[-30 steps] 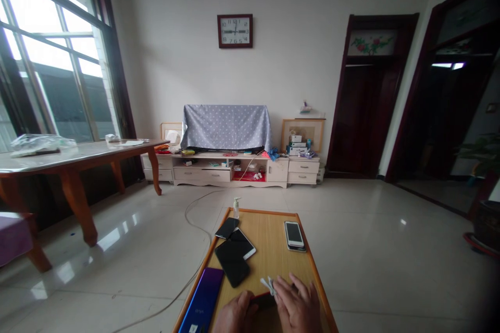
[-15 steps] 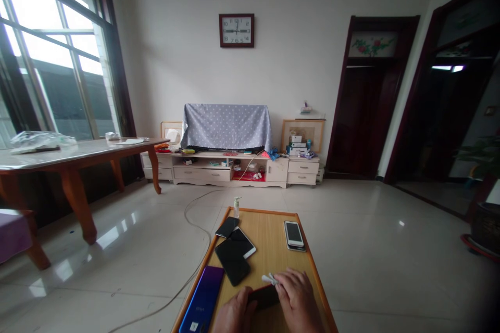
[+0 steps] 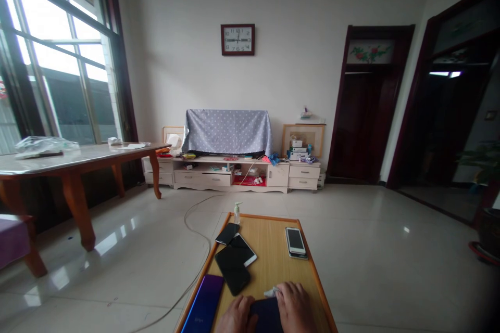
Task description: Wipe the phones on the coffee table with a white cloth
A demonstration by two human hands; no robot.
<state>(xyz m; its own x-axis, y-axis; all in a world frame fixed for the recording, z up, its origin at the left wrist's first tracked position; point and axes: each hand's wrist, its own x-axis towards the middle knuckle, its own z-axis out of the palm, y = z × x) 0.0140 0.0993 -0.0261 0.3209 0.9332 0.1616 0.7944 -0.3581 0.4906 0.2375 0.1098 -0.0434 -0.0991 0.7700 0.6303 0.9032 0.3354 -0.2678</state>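
Observation:
A dark phone (image 3: 267, 314) is at the near end of the small wooden table, between my hands. My left hand (image 3: 236, 316) is closed on its left edge. On the other side, my right hand (image 3: 296, 310) pinches a crumpled white wipe (image 3: 270, 292) and rests against the phone's right edge. To the left lies a blue-purple phone (image 3: 203, 304). Beyond it a black phone (image 3: 232, 269) overlaps a white-edged phone (image 3: 247, 253), with another dark phone (image 3: 227, 233) behind. A white phone (image 3: 295, 240) sits on top of another device at the right.
A clear pump bottle (image 3: 237, 214) stands at the far left corner of the small table (image 3: 269, 229). A cable (image 3: 187, 281) runs along the floor on the left. Farther off are a larger table (image 3: 97, 158), a low cabinet (image 3: 203, 179) and a wall clock (image 3: 238, 40).
The phone between my hands has turned from a steep tilt to show a broader dark-blue face. My right hand and the wipe have shifted slightly. The whole view has tipped up a little.

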